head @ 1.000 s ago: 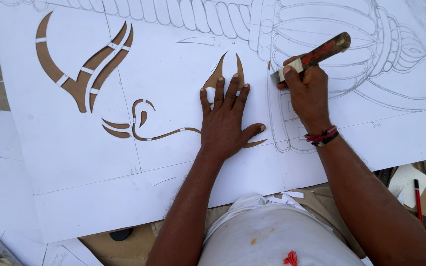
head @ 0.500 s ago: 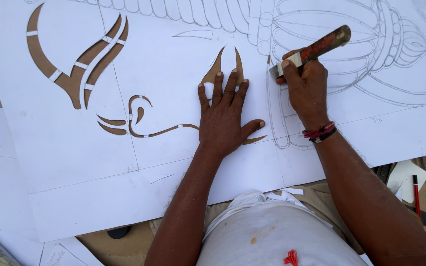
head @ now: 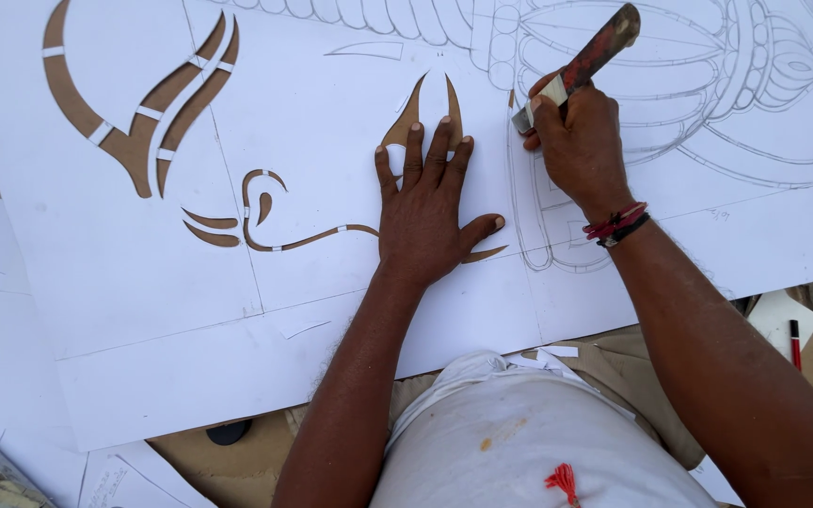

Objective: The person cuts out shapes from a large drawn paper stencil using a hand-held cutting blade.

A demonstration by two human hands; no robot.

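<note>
Cutting a big white paper stencil with a knife

Left hand pressed flat on the sheet, fingers spread, beside a cut-out shape; right hand closed tight around red-handled knife, blade touching the pencil lines at far right

Large paper sheet lies flat over a board. Left hand rests on the sheet near its middle. Right hand sits just right of the left hand, knife in it. Curved cut-outs lie left of the left hand; pencilled ornament right of it.
</note>
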